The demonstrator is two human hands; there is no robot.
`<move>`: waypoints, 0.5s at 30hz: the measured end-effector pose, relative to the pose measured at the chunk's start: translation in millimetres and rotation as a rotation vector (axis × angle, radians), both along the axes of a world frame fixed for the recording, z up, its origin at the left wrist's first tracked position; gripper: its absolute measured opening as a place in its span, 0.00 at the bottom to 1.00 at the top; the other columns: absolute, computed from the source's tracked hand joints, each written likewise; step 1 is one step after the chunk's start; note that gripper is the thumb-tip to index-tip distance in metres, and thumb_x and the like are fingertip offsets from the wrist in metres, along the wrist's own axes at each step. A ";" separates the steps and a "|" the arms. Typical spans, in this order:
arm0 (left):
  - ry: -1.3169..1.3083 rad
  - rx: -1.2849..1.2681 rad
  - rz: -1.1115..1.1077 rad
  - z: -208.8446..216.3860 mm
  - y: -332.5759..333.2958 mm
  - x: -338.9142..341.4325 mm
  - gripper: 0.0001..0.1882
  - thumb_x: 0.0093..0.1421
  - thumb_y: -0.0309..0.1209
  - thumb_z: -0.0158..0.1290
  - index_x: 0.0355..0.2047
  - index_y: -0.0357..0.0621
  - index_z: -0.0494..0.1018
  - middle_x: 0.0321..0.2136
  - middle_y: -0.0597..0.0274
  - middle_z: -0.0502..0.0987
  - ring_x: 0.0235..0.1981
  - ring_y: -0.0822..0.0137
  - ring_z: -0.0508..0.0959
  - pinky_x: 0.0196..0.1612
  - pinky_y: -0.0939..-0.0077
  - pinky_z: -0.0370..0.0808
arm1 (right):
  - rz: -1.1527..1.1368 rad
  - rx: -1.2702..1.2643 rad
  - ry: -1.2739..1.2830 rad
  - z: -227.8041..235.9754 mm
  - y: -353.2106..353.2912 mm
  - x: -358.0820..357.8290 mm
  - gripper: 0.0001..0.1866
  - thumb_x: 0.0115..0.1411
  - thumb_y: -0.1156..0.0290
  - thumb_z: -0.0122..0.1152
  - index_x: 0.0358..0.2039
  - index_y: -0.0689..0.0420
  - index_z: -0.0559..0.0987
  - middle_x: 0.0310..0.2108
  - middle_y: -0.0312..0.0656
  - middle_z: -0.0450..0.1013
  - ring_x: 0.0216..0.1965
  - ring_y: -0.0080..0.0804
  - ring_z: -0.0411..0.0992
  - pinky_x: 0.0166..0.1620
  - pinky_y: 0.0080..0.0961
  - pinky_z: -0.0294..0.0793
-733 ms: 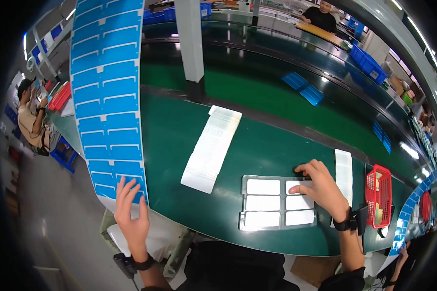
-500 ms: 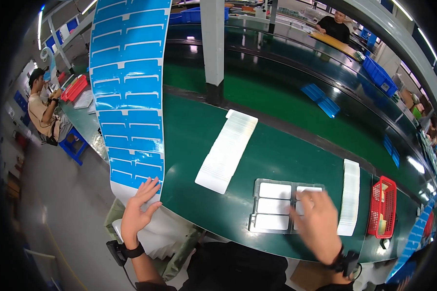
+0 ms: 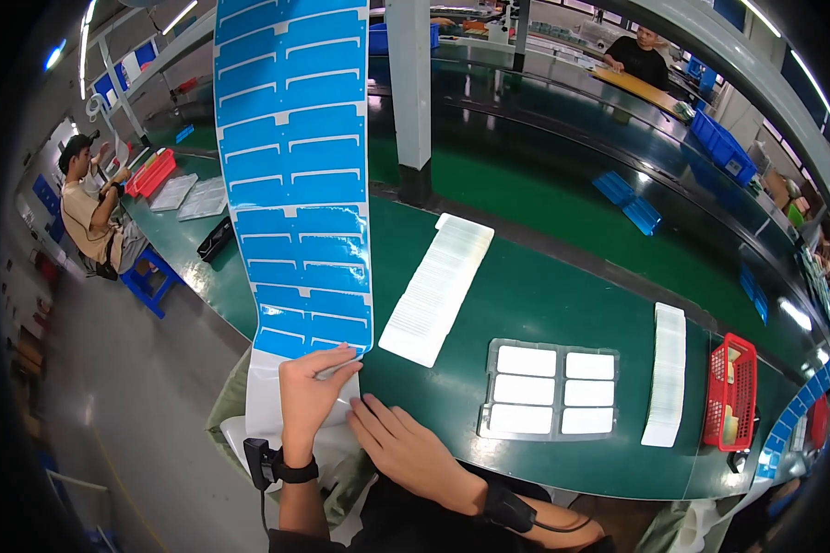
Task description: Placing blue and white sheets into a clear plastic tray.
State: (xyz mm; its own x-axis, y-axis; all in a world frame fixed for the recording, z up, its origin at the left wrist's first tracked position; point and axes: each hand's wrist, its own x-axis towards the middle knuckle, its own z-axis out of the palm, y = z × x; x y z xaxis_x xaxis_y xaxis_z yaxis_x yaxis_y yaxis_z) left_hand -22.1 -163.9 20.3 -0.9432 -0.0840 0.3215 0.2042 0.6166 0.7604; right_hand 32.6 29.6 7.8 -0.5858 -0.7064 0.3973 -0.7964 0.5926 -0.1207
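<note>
A long strip of blue film stickers [image 3: 300,221] on white backing hangs down at the left of the green table. At its lower edge my left hand [image 3: 315,392] is closed, thumb and fingers pinching the strip's corner. My right hand [image 3: 410,452] lies just right of it, fingers stretched out over the white backing [image 3: 266,396], and holds nothing. To the right, a clear tray [image 3: 558,348] on the table carries several white rectangular cards [image 3: 523,389] in two columns.
Fanned stacks of white cards lie behind the tray [image 3: 438,290] and to its right [image 3: 666,378]. A red basket [image 3: 731,392] stands farther right. Blue film pieces [image 3: 627,201] rest on the conveyor [image 3: 516,184]. A grey post [image 3: 410,83] rises behind; a person [image 3: 92,212] sits at left.
My right hand has left the tray and moved left, beside my left hand. My left hand has shifted right and closed on the strip's edge. In the picture, the strip sits farther right.
</note>
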 end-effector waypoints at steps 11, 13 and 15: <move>-0.306 0.222 -0.139 53.7 -37.5 -17.3 0.09 0.50 0.19 0.72 0.34 0.32 0.88 0.33 0.54 0.89 0.33 0.70 0.87 0.42 0.76 0.82 | -0.060 0.092 0.028 -13.3 -1.9 -5.3 0.33 0.66 0.70 0.54 0.72 0.60 0.66 0.73 0.43 0.64 0.69 0.34 0.66 0.62 0.30 0.66; -0.330 0.241 -0.159 54.1 -54.0 -22.9 0.08 0.52 0.20 0.72 0.33 0.32 0.88 0.32 0.55 0.88 0.33 0.70 0.87 0.42 0.76 0.82 | -0.053 0.076 0.025 -12.9 -1.3 -5.2 0.33 0.66 0.70 0.54 0.72 0.60 0.66 0.73 0.43 0.63 0.70 0.34 0.66 0.62 0.30 0.66; -0.098 0.387 -0.013 55.0 -81.7 -30.8 0.06 0.57 0.21 0.69 0.34 0.34 0.87 0.30 0.58 0.87 0.32 0.72 0.84 0.38 0.80 0.79 | -0.046 0.072 0.014 -11.7 -0.3 -5.5 0.34 0.66 0.70 0.54 0.73 0.60 0.65 0.73 0.43 0.63 0.70 0.34 0.65 0.62 0.30 0.66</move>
State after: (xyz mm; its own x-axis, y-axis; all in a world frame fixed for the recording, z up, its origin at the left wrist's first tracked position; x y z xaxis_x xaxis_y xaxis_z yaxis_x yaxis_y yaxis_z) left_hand -52.9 -245.6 75.3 -0.9696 -0.1694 0.1765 0.1247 0.2781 0.9524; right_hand 27.1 29.3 -3.9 -0.6133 -0.7056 0.3551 -0.7692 0.6357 -0.0654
